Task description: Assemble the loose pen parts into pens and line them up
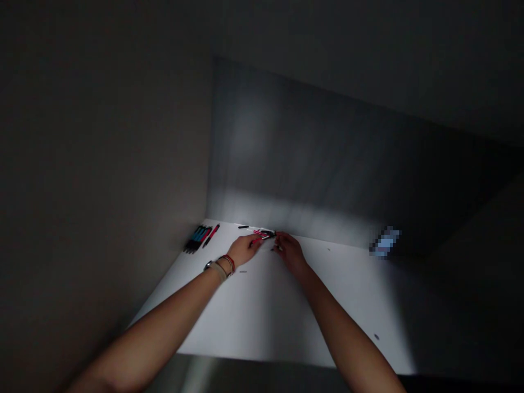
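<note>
My left hand [244, 250], with a watch and bands at the wrist, is closed around a slim red pen part [256, 240] near the back of the white table. Just to its right, my right hand [290, 251] has its fingers pinched together; what they hold, if anything, is too small and dark to make out. Between and behind the hands lies a small pile of black, red and white pen parts [268, 233]. A short black piece [243, 227] rests left of the pile.
Several assembled pens [198, 239] in blue, red and black lie in a row at the table's left edge, with a red and black pen [212, 235] beside them. A bright phone-like object [385, 242], blurred out, is at the right. A grey panel [286, 147] rises behind the white table [229, 322].
</note>
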`<state>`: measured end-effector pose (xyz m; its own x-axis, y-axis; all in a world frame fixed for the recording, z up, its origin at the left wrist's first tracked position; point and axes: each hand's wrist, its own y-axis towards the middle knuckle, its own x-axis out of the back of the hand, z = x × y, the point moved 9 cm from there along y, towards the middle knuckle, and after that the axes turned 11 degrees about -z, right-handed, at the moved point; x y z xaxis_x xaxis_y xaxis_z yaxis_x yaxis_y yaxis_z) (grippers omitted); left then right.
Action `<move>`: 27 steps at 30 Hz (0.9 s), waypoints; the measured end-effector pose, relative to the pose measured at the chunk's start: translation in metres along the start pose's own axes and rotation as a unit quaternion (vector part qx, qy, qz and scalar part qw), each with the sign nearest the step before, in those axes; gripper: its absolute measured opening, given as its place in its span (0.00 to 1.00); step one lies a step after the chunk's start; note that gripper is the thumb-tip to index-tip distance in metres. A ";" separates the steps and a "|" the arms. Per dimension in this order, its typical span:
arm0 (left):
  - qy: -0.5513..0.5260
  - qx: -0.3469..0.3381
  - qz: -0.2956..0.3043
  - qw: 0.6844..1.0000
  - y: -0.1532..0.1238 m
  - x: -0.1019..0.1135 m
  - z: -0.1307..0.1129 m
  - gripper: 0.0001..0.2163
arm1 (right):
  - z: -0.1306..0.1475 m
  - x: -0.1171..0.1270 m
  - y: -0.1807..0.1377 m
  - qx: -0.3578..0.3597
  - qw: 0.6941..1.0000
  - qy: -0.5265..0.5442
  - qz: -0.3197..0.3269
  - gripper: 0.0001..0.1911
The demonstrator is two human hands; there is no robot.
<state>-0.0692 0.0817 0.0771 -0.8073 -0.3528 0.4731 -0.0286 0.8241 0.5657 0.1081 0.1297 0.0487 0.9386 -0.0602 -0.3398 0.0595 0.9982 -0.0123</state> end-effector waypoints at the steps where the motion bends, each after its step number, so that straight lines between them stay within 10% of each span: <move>1: 0.002 -0.001 0.004 1.000 0.000 0.000 0.000 0.19 | -0.001 0.002 0.001 -0.006 1.000 0.013 -0.007 0.20; 27: 0.038 -0.020 0.048 0.998 -0.003 -0.002 0.003 0.17 | 0.003 -0.011 -0.009 0.014 0.999 -0.040 0.031 0.24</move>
<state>-0.0691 0.0808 0.0725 -0.7586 -0.3067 0.5748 0.0715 0.8377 0.5414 0.0984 0.1215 0.0548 0.9650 -0.0002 -0.2622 0.0092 0.9994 0.0333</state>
